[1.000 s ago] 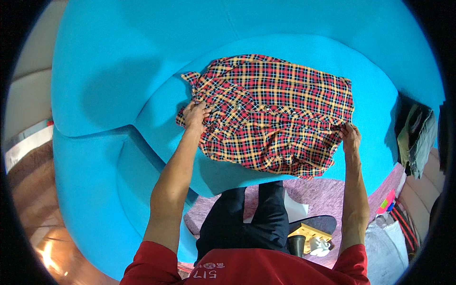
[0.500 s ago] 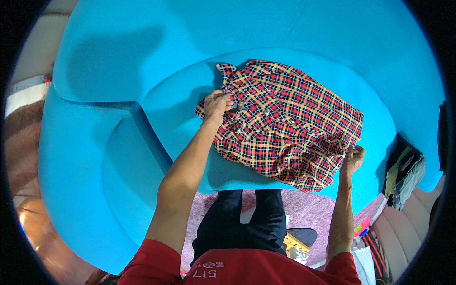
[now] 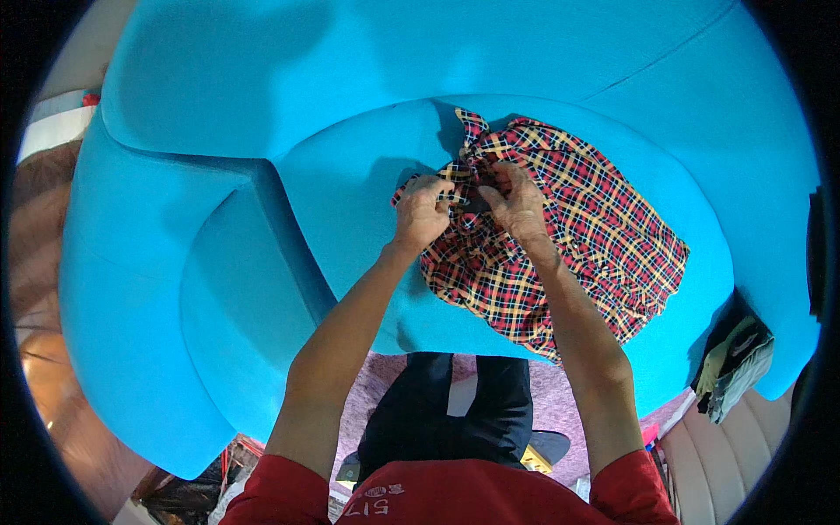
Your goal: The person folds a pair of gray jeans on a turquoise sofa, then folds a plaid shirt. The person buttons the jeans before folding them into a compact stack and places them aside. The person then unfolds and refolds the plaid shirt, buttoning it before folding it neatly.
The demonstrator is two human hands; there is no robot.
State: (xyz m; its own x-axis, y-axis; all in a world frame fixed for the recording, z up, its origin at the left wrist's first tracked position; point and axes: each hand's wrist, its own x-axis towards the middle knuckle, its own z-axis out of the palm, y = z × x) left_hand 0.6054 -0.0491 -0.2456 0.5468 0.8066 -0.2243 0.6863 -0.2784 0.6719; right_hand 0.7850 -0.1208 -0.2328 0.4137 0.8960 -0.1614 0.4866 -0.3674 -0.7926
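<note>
A red, black and yellow plaid shirt [image 3: 612, 236] lies on the blue sofa seat, its collar end toward the left and its lower end toward the right. My left hand [image 3: 424, 210] is closed on the cloth at the collar, with a bit of plaid showing between the fingers. Across the dark neck opening, my right hand [image 3: 521, 210] reaches over the shirt front. Its thumb stands apart from its fingers, and the fingertips rest at the collar's inner edge.
The blue sofa [image 3: 219, 96] curves around the shirt, with a deep seam at the left of the seat. Folded grey-green clothes [image 3: 738, 363] hang over its right edge. Below lies a pinkish carpet [image 3: 547, 385].
My right hand has left the shirt's lower right edge and come up to the collar. The shirt's collar end has shifted right, my left hand with it.
</note>
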